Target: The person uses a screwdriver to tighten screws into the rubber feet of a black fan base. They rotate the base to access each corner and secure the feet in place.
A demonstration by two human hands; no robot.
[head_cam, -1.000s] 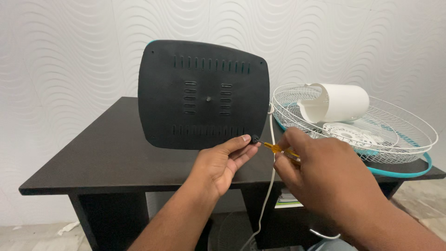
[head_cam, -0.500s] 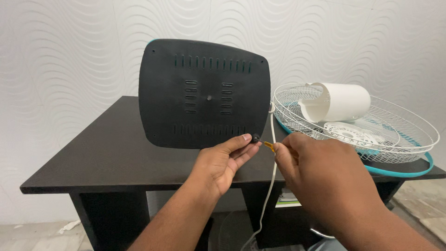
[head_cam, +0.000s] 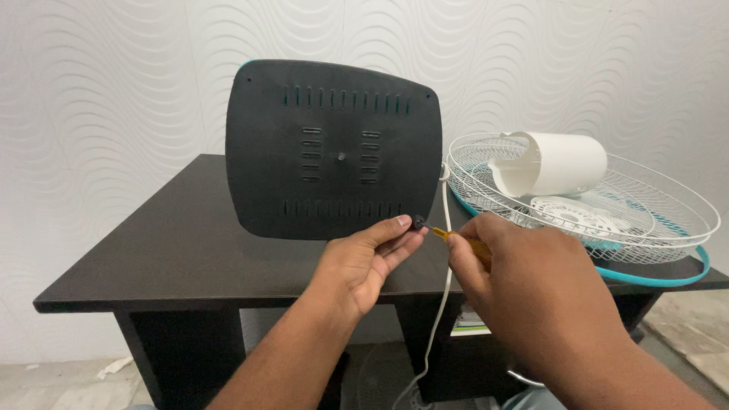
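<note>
A black vented panel (head_cam: 334, 152), rounded at its corners and slotted with rows of vents, stands upright on the dark worktop (head_cam: 175, 243), its flat face turned toward the camera. A thin teal edge shows along the panel's top left corner; whatever lies behind the panel is hidden.

The left hand (head_cam: 364, 258) rests at the panel's lower right corner, fingers curled, with thumb and fingertips pinching the rim beside a small dark screw (head_cam: 418, 222). The right hand (head_cam: 524, 281), just right of that corner, is closed around a screwdriver (head_cam: 456, 238); only a yellowish piece of the handle and a short bit of shaft show, its tip pointing at the screw. Whether the tip is seated in the screw head is hard to make out.

A white cord (head_cam: 443, 281) hangs down from the panel's right edge, passing between the hands and below the worktop edge.

Right of the panel lie white wire fan grilles (head_cam: 653, 205) with a teal rim, holding a white cylindrical housing (head_cam: 554, 163).
</note>
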